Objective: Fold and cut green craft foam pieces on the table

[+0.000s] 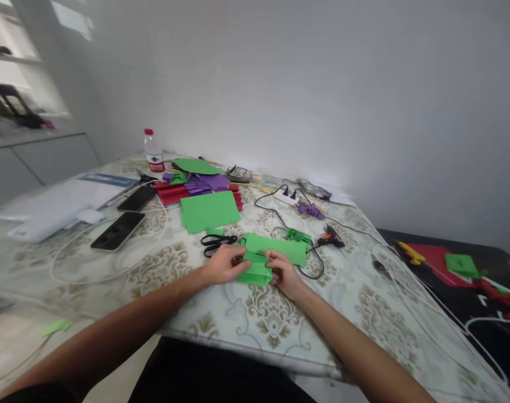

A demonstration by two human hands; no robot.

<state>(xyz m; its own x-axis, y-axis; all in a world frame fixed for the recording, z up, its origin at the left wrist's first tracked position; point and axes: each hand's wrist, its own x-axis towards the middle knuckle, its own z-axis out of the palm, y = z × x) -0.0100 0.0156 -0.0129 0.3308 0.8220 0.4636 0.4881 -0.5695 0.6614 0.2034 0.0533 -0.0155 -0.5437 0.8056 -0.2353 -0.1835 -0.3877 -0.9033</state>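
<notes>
Between my two hands is a folded piece of green paper (255, 273), low over the patterned tablecloth. My left hand (225, 264) grips its left edge, thumb on top. At the right edge, the fingers of my right hand (285, 273) pinch the same paper. Just behind it lies a flat green paper strip (282, 248). Black-handled scissors (215, 242) rest beside my left hand, their blades partly hidden by paper and hand. Farther back sit green paper sheets (210, 211) and a crumpled green paper piece (299, 236).
A black glue gun (331, 237) and its cable lie to the right, with a power strip (286, 196) behind. Two phones (118, 230), a white cable and a water bottle (154, 154) are on the left. Red and purple paper (199, 187) is piled at the back.
</notes>
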